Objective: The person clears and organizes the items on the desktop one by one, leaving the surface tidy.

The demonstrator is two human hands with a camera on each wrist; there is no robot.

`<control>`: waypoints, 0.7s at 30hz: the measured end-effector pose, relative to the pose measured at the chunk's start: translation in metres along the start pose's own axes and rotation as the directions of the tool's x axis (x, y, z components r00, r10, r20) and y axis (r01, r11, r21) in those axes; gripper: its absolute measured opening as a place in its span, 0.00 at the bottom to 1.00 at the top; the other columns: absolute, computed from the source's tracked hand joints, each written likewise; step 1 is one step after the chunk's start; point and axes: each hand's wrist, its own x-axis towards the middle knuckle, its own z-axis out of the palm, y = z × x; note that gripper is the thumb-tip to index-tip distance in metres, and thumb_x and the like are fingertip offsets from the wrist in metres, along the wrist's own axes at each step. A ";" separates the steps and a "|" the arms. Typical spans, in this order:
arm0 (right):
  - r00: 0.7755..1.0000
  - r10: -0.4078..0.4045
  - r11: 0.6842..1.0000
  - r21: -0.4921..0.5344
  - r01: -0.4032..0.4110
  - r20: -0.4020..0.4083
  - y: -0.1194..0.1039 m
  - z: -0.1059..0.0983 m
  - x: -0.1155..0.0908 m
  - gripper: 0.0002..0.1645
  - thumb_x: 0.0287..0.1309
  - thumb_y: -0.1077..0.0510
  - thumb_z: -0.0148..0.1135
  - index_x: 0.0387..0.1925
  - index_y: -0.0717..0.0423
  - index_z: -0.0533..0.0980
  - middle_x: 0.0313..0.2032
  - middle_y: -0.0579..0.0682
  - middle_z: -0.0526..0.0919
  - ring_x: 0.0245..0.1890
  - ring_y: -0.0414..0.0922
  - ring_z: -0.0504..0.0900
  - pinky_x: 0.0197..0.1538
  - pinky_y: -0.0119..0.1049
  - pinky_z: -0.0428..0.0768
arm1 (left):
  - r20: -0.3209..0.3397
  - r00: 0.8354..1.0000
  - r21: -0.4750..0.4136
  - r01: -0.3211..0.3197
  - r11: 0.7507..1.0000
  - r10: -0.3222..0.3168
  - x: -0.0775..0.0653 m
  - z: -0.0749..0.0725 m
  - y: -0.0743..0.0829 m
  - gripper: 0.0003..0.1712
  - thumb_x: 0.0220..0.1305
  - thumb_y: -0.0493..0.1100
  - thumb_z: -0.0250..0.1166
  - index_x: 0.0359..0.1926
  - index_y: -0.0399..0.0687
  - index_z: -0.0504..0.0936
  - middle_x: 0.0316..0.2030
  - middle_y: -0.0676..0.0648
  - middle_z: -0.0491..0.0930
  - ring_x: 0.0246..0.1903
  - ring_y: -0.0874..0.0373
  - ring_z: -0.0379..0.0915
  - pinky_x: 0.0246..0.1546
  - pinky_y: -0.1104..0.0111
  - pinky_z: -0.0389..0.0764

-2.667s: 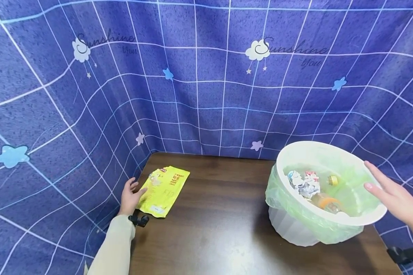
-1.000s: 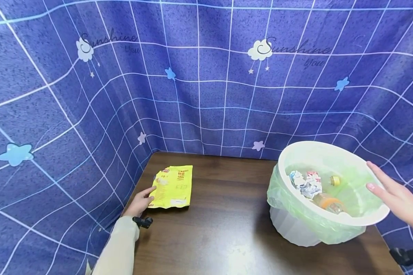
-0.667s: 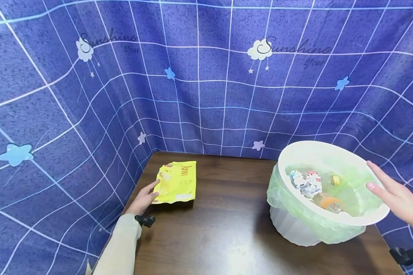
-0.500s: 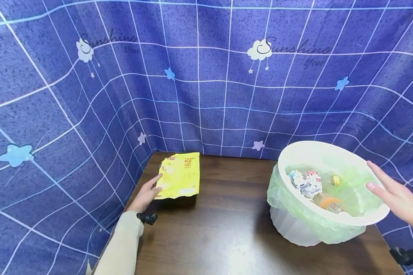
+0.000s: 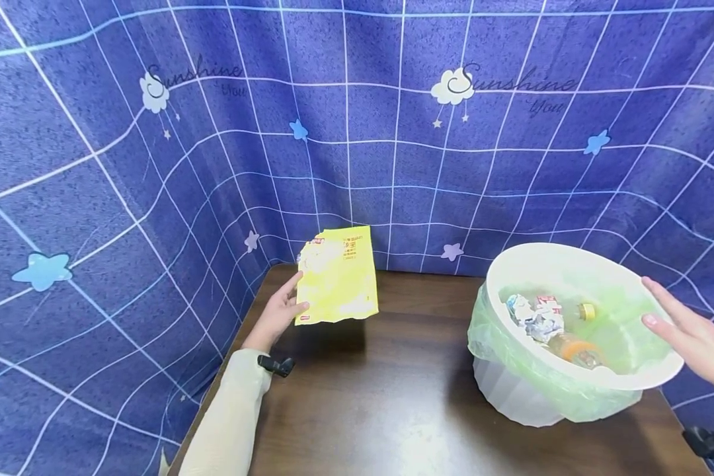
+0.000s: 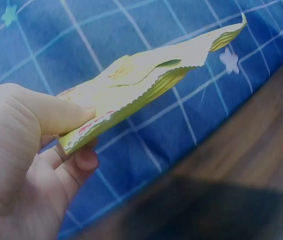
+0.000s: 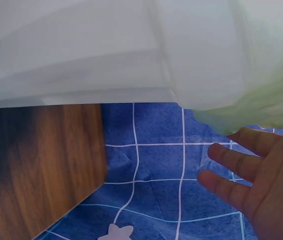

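Note:
My left hand (image 5: 279, 312) pinches a flat yellow snack bag (image 5: 337, 274) by its left edge, thumb on top and fingers beneath. In the left wrist view the yellow bag (image 6: 146, 80) is seen edge-on, its zigzag seam facing the camera, raised above the table. My right hand (image 5: 693, 334) is at the right rim of a white trash bin (image 5: 514, 396) with a pale green liner (image 5: 482, 324), fingers extended. The right wrist view shows the right hand (image 7: 261, 170) with spread, straight fingers beside the liner.
Inside the bin lie crumpled foil wrappers (image 5: 538, 324), a clear bottle with an orange band (image 5: 577, 350) and a yellow cap (image 5: 586, 311). The bin stands on the right of a dark wooden table (image 5: 357, 410). A blue patterned curtain (image 5: 381, 172) hangs behind and at the sides.
My left hand has taken hold of the yellow bag at its edge and lifted it off the table, moving right and toward the back. My right hand has stayed at the bin's rim.

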 end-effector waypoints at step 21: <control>1.000 0.027 0.999 -0.023 -0.027 0.004 0.004 -0.001 -0.002 0.38 0.66 0.58 0.46 0.71 0.41 0.42 0.69 0.52 0.45 0.54 0.17 0.45 0.53 0.13 0.39 | 0.083 0.996 -0.056 -0.027 0.998 0.031 0.056 0.118 0.095 0.49 0.52 0.26 0.64 0.70 0.54 0.53 0.65 0.43 0.57 0.47 0.45 0.74 0.41 0.58 0.78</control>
